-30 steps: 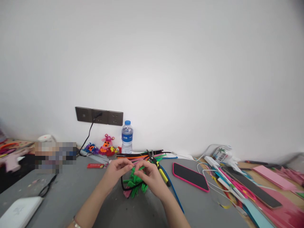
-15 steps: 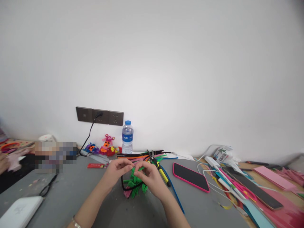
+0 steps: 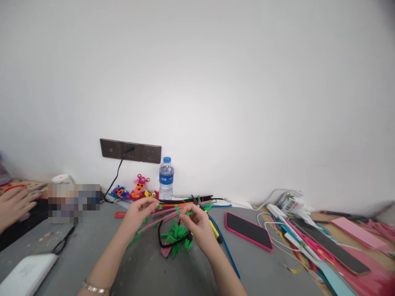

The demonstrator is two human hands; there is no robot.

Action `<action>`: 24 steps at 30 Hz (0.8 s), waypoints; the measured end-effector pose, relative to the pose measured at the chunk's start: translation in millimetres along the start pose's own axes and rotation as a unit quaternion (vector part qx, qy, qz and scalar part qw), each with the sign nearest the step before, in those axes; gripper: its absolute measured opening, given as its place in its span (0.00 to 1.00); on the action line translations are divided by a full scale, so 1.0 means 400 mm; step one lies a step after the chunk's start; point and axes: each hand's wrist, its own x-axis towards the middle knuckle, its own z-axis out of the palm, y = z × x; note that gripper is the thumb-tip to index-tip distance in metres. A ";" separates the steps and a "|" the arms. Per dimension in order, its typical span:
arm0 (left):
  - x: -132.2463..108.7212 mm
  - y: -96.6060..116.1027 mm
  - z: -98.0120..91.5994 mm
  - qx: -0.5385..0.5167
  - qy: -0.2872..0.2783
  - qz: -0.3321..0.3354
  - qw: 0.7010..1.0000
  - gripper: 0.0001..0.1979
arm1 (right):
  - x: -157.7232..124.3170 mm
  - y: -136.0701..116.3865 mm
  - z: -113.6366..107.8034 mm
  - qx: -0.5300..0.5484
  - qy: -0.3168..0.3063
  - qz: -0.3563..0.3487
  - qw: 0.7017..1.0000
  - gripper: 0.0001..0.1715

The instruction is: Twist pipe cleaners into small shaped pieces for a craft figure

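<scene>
My left hand (image 3: 142, 211) is closed in a pinch, with a small green tip of pipe cleaner at its fingertips. In a pinch too, my right hand (image 3: 197, 222) grips a green pipe cleaner (image 3: 177, 209) whose short end sticks up. Whether both ends belong to one piece I cannot tell. Below and between the hands lies a bundle of looped green pipe cleaners (image 3: 175, 238) with a pink part, and a bent black pipe cleaner (image 3: 160, 236) curves around it. Yellow-and-black pliers (image 3: 216, 230) lie just beyond my right hand, partly covered by it.
Loose pipe cleaners (image 3: 182, 202), a water bottle (image 3: 166, 179) and small fuzzy figures (image 3: 139, 187) stand along the wall. A pink-edged phone (image 3: 248, 231) lies right, near scissors (image 3: 317, 248) and cables. At left are a white box (image 3: 27, 273) and another person's hand (image 3: 15, 203).
My hands have moved apart, uncovering more of the green bundle and the pink strands behind. Green ends now show at both fingertips. The other person's hand has come further into view at left.
</scene>
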 end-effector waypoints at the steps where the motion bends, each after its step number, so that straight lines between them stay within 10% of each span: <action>1: 0.006 -0.008 -0.016 0.023 0.013 0.006 1.000 0.16 | 0.002 0.000 -0.002 -0.001 0.008 -0.002 1.000 0.13; 11: 0.041 -0.116 -0.091 0.268 0.002 0.011 0.963 0.10 | 0.009 0.010 -0.008 -0.003 0.039 0.013 0.999 0.17; 24: 0.028 -0.083 -0.048 0.221 0.008 0.036 0.975 0.12 | 0.004 0.006 -0.001 -0.038 0.036 -0.019 0.998 0.14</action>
